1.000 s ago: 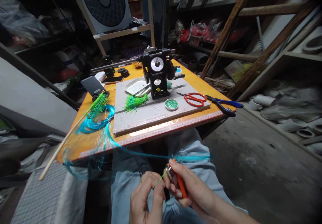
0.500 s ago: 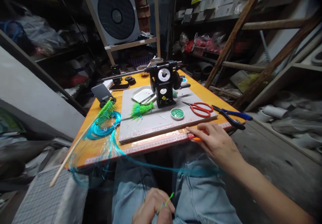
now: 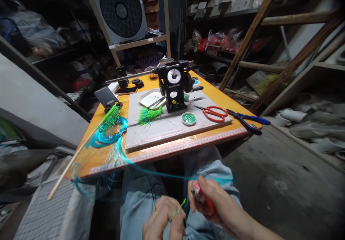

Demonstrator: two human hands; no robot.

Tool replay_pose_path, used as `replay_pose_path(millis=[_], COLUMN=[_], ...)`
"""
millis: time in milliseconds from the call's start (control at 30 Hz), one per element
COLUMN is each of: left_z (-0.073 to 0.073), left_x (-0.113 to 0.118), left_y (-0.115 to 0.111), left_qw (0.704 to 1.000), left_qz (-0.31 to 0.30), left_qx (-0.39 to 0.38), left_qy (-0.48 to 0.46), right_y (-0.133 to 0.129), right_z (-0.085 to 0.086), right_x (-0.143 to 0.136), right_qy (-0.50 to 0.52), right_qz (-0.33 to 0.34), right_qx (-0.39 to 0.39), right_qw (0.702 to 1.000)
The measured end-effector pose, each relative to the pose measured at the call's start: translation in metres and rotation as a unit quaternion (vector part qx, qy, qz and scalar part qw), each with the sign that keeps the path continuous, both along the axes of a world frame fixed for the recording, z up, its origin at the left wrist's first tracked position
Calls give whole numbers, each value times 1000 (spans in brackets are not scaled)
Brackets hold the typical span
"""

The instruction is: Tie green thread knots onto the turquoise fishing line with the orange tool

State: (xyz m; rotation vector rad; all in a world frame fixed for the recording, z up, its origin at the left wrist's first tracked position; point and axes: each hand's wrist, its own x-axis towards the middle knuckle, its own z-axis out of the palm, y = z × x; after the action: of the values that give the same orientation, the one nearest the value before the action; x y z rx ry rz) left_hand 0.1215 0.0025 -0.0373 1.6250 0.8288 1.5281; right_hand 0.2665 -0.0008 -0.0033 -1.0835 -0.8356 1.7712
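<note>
My left hand (image 3: 164,216) is closed over my lap, pinching a thin green cord (image 3: 182,204) whose bright end sticks up past the fingers. Close to its right, my right hand (image 3: 215,200) is wrapped round a red lighter (image 3: 202,197), its metal top pointing toward the left hand. Blue strands (image 3: 153,173) run from a blue coil (image 3: 107,134) at the table's left side, across my lap and behind the right hand. A bunch of green tied cords (image 3: 149,115) lies on the grey board (image 3: 156,134).
A black winding machine (image 3: 174,89) stands on the board beside a dish of green beads (image 3: 188,119). Red-handled scissors (image 3: 215,114) and blue-handled pliers (image 3: 248,121) lie at the right. A wooden stick (image 3: 72,164) overhangs the table's left edge.
My right hand has moved from the table's front edge down to my lap, bringing the red lighter beside my left hand. The left hand still pinches the cord. The view has shifted slightly.
</note>
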Motion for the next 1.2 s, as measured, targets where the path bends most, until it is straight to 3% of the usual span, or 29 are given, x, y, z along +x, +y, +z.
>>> replay_pose_path(millis=[100, 233, 967, 1133, 1200], left_z=[1, 3, 1, 3, 5], left_x=[-4, -8, -11, -10, -10], left_y=[-2, -2, -1, -2, -2], left_qw=[1000, 999, 996, 997, 998], left_qz=[-5, -22, -77, -61, -43], left_qx=[-17, -35, -40, -43, -38], left_qy=[16, 22, 17, 23, 29], right_y=[-2, -4, -8, -8, -3], right_z=[-4, -4, -2, -3, -2], right_x=[-14, -20, -18, -18, -10], right_qy=[72, 135, 100, 97, 33], right_qz=[-15, -21, 10, 4, -29], right_qx=[-79, -115, -77, -84, -44], right_qw=[994, 984, 992, 992, 998])
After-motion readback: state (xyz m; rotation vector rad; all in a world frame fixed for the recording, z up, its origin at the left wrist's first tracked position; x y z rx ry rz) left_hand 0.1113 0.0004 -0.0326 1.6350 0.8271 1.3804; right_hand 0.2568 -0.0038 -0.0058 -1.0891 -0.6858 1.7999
